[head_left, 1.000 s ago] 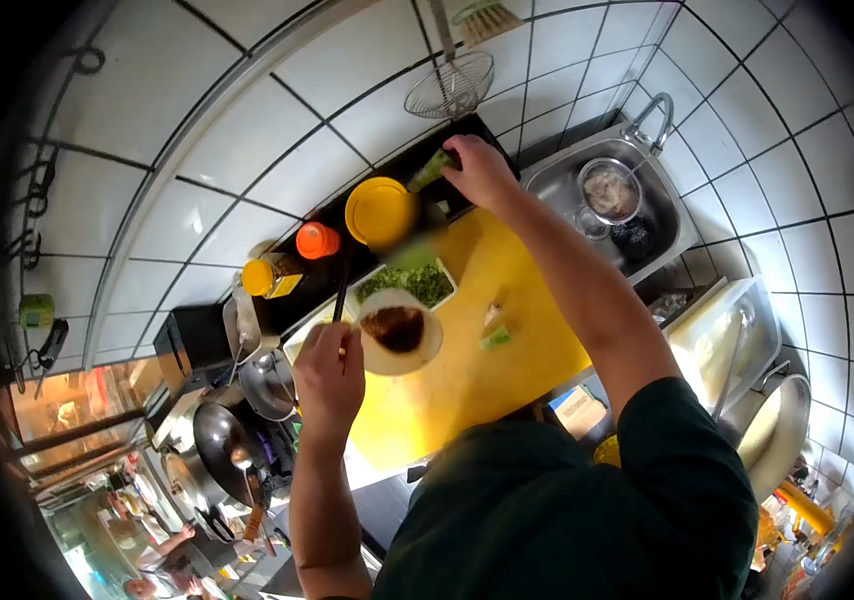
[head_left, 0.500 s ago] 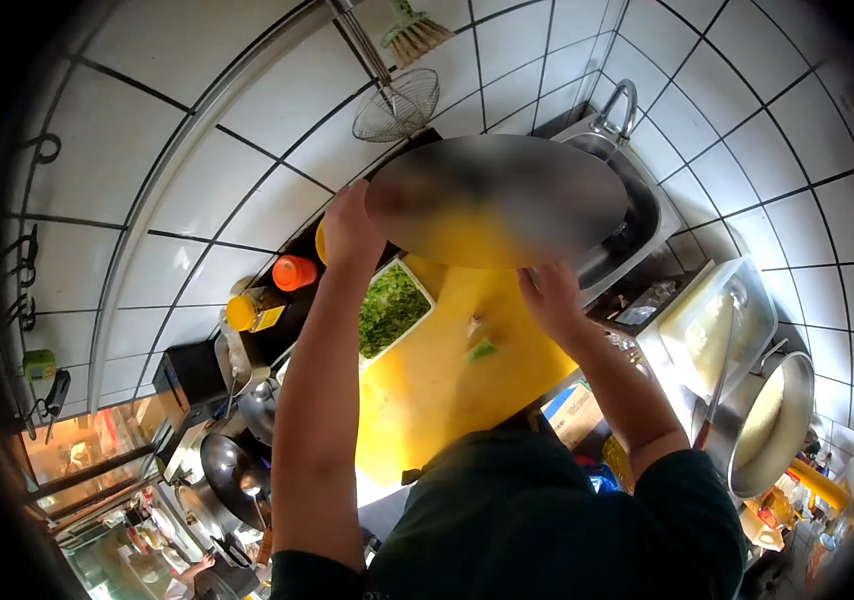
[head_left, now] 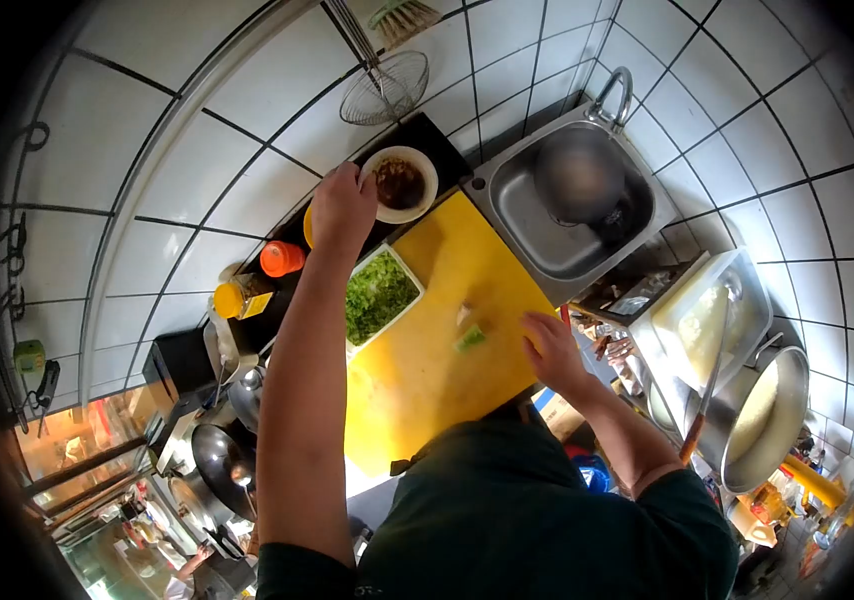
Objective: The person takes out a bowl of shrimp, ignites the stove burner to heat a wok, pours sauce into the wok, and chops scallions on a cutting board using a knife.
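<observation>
My left hand (head_left: 345,205) has its fingers on the near left rim of a white bowl (head_left: 431,190) of brown sauce, which stands on the black ledge behind the board. Over the right part of the yellow cutting board (head_left: 447,370), my right hand (head_left: 552,350) hovers with its fingers apart and nothing in them. A white tray of chopped greens (head_left: 379,297) lies at the board's left side. Between the tray and my right hand are a small green piece (head_left: 469,338) and a pale scrap (head_left: 464,312).
A steel sink (head_left: 537,235) with a faucet (head_left: 615,92) is at the back right. Orange-lidded (head_left: 281,259) and yellow-lidded (head_left: 230,300) jars stand left. A wire strainer (head_left: 387,90) hangs above. Pans (head_left: 222,460) are far left, a large pot (head_left: 767,420) right.
The sauce bowl has gone from over the board to the back ledge. My right hand has come from the ledge to the board's right side. The green item it held is gone from it.
</observation>
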A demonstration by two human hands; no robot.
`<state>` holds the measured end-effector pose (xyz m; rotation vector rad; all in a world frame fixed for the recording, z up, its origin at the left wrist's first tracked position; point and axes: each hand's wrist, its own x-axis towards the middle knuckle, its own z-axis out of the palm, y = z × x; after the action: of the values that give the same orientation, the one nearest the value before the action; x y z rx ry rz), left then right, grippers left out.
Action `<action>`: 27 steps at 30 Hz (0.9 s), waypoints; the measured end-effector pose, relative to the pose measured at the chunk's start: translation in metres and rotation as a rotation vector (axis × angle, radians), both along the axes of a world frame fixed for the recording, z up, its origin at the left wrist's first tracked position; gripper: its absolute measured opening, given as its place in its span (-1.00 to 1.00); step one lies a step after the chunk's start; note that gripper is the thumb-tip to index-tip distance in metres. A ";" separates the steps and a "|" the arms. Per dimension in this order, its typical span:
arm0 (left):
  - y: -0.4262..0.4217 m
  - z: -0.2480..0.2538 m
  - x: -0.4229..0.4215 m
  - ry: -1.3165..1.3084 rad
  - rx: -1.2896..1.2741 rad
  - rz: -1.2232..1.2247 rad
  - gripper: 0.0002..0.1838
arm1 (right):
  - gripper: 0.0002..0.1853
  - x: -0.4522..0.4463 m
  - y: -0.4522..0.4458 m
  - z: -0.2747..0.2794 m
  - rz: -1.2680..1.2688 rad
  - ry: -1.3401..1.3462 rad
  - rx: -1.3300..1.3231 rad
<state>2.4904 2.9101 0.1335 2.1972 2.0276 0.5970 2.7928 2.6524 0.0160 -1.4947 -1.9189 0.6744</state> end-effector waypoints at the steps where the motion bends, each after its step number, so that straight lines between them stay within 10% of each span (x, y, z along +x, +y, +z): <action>1: -0.006 0.001 -0.001 0.026 0.049 0.007 -0.77 | -0.67 0.000 0.002 -0.001 0.011 -0.018 0.013; 11: -0.204 0.004 -0.048 -0.076 -0.053 -0.142 -0.66 | -0.47 0.001 -0.002 0.002 0.036 -0.157 -0.062; 16: -0.359 -0.035 -0.115 -0.224 -0.452 0.092 -0.63 | -0.45 -0.003 -0.030 -0.003 -0.003 -0.232 -0.140; 27: -0.587 -0.092 -0.179 -0.314 -0.344 0.515 -0.73 | -0.42 -0.064 -0.018 -0.053 0.289 -0.384 0.078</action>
<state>2.3114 2.3235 0.0417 1.3056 2.3044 0.5380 2.7288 2.6344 -0.0366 -1.3867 -2.4560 0.4483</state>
